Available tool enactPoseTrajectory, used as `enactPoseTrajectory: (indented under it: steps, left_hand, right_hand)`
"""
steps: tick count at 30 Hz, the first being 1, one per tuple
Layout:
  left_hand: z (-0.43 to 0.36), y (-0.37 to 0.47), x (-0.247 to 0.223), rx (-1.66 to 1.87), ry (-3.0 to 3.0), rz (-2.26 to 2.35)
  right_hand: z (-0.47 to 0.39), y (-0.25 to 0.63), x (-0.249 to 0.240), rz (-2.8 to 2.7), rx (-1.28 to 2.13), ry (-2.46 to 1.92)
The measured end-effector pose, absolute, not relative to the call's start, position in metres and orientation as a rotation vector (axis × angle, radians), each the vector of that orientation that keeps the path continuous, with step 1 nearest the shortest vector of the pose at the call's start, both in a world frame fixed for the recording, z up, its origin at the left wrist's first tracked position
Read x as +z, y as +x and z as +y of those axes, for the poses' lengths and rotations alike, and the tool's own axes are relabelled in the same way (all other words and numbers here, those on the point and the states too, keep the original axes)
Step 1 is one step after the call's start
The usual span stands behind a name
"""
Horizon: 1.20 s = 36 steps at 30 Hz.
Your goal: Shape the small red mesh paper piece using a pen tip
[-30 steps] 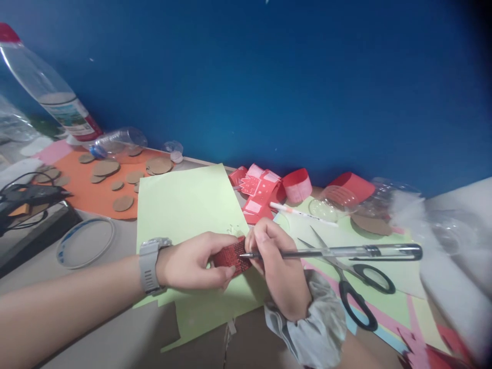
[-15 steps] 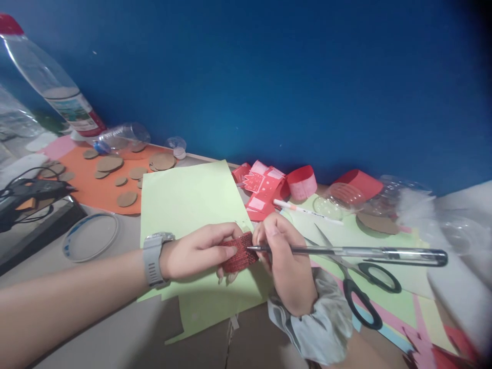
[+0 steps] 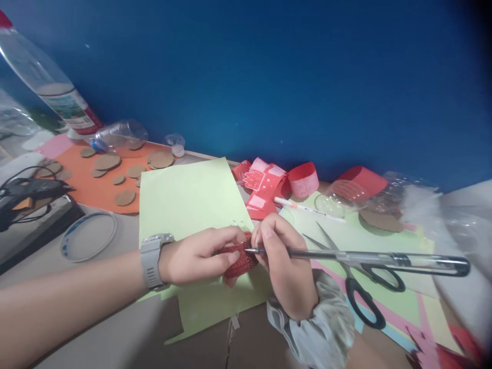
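Observation:
My left hand [image 3: 205, 253], with a grey watch on the wrist, pinches a small dark red patterned band [image 3: 241, 263] that looks woven. Between the fingers of my right hand [image 3: 282, 256] lies a clear pen with a black cap end [image 3: 365, 256]; its tip touches or nearly touches the band's right part. Right fingertips also rest against the band's right edge. Both hands are above a pale green sheet of paper [image 3: 188, 197]. Scissors [image 3: 361, 292] with black handles lie just right of my right hand, blades apart and partly behind the pen.
Behind the hands are red and pink paper pieces [image 3: 265, 187] and a white marker [image 3: 307, 209]. At left, cardboard discs [image 3: 107, 162] lie on orange paper [image 3: 77, 177], near a roll of tape [image 3: 89, 238] and a tall bottle [image 3: 61, 92]. A blue wall [image 3: 246, 77] rises behind.
The pen's far end has swung slightly down and right. The left fingers have shifted on the red band, which is turned a little. The view has moved slightly.

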State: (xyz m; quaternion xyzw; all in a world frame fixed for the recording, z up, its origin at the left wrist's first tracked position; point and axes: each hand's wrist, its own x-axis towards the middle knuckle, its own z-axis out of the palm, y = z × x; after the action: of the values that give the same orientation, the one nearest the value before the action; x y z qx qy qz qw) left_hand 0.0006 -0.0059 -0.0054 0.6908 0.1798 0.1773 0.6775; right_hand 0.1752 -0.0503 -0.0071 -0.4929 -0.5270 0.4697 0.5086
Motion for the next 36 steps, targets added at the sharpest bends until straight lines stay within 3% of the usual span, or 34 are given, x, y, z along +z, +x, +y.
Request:
enactPoseTrajectory:
  steps: [36]
  left_hand:
    - [-0.0055,-0.0009,-0.004,0.39,1.639,0.386]
  right_hand:
    - [-0.0494,0.175,-0.0053,-1.373,1.04,-1.323]
